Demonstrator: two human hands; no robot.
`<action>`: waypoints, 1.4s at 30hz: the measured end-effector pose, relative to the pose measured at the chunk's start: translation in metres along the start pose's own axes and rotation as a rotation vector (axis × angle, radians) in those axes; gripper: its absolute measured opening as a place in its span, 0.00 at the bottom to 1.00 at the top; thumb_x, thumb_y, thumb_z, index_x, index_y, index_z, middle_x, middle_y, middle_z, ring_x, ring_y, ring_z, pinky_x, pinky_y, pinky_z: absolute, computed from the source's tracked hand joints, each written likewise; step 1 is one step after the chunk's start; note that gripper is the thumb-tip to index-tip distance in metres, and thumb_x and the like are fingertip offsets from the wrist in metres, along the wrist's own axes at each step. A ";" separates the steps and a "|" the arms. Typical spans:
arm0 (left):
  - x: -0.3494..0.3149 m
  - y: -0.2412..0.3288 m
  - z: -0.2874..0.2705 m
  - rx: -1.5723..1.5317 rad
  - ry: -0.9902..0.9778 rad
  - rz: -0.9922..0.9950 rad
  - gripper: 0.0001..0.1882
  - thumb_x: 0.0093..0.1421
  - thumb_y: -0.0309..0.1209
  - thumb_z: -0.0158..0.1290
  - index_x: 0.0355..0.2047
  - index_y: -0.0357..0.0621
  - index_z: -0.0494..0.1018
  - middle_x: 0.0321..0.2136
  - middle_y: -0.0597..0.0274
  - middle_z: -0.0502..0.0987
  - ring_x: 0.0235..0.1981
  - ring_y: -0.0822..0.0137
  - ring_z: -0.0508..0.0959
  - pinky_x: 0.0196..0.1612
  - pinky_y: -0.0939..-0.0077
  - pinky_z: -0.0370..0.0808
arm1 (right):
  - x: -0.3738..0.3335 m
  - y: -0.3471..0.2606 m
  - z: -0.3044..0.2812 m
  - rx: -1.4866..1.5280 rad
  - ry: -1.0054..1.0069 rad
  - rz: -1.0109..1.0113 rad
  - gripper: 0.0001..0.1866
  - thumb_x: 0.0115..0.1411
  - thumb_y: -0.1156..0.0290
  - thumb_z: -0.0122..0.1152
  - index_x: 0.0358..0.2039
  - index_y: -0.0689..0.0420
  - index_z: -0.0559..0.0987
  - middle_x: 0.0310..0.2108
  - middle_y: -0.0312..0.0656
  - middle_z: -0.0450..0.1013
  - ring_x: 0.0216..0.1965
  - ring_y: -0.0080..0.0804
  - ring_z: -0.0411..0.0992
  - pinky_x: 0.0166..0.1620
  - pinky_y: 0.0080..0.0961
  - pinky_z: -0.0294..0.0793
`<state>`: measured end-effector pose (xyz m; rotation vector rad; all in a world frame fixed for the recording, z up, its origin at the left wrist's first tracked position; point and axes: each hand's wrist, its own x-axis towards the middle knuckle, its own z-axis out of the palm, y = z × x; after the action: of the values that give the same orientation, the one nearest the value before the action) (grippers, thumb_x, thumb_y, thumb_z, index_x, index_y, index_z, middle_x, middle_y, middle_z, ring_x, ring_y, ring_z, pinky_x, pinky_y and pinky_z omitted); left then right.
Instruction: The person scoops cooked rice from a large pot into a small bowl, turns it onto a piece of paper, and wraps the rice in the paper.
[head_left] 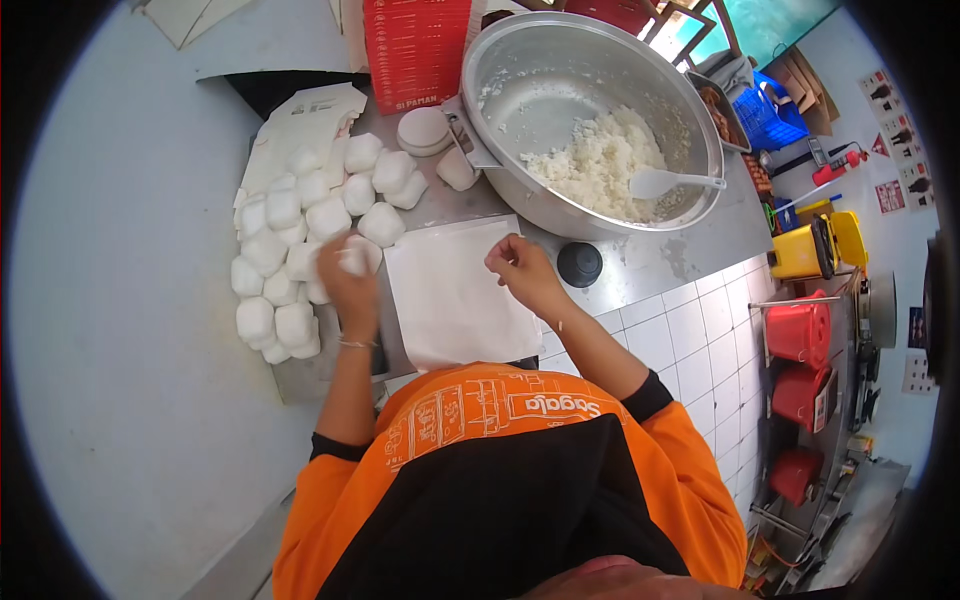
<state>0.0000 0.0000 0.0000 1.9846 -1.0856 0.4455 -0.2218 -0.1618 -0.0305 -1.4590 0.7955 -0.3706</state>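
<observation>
My left hand (347,285), smeared by motion, is over the right side of a pile of rounded white wrapped packets (297,325). One packet (354,261) shows right beside its fingers; whether it is gripped I cannot tell. A stack of white paper sheets (455,290) lies flat in front of me. Over its right edge is my right hand (522,272), fingers curled in and closed, with nothing visible in them. Beyond it stands a big metal pot (705,125) with cooked white rice (595,150) and a white rice paddle (665,183) resting inside.
A round black object (580,264) sits by the pot, near the edge of the metal table (690,245). A white round container (424,131) and a red printed box (415,50) stand left of the pot. White wall lies left; red bins (800,330) stand right.
</observation>
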 end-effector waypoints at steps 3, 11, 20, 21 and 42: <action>-0.038 0.133 0.048 -0.395 -0.307 0.414 0.14 0.49 0.33 0.67 0.38 0.51 0.81 0.39 0.66 0.77 0.44 0.61 0.75 0.49 0.65 0.70 | -0.006 0.006 -0.052 0.107 -0.084 0.085 0.11 0.56 0.69 0.62 0.36 0.61 0.76 0.32 0.41 0.75 0.29 0.25 0.73 0.32 0.22 0.73; -0.061 0.207 0.081 -0.551 -0.305 0.537 0.12 0.45 0.31 0.66 0.33 0.56 0.84 0.35 0.72 0.77 0.40 0.65 0.73 0.46 0.66 0.67 | -0.011 0.041 -0.081 0.041 -0.264 0.008 0.08 0.61 0.73 0.55 0.38 0.63 0.76 0.33 0.42 0.76 0.36 0.27 0.75 0.38 0.23 0.75; -0.081 0.242 0.114 -0.630 -0.297 0.211 0.05 0.48 0.30 0.65 0.28 0.51 0.82 0.28 0.67 0.77 0.34 0.62 0.75 0.42 0.66 0.69 | -0.036 0.042 -0.139 -0.222 -0.337 0.225 0.10 0.61 0.69 0.59 0.38 0.63 0.77 0.33 0.41 0.76 0.34 0.27 0.75 0.35 0.22 0.75; -0.080 0.240 0.115 -0.594 -0.257 0.085 0.05 0.49 0.30 0.65 0.28 0.50 0.82 0.28 0.67 0.77 0.33 0.61 0.75 0.41 0.66 0.69 | -0.044 0.028 -0.156 -0.252 -0.368 0.285 0.11 0.61 0.69 0.60 0.38 0.63 0.77 0.34 0.40 0.76 0.33 0.23 0.75 0.33 0.21 0.76; -0.138 0.273 0.276 -0.148 -0.816 0.107 0.40 0.46 0.47 0.67 0.59 0.53 0.66 0.52 0.51 0.67 0.55 0.50 0.68 0.57 0.49 0.64 | 0.052 -0.124 -0.414 -1.774 -0.246 -0.050 0.12 0.61 0.59 0.59 0.38 0.54 0.80 0.36 0.44 0.78 0.44 0.44 0.76 0.51 0.48 0.66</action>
<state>-0.3217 -0.2267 -0.1218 2.0100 -1.6572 -0.4366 -0.4349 -0.5149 0.1086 -3.0472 0.8503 0.7287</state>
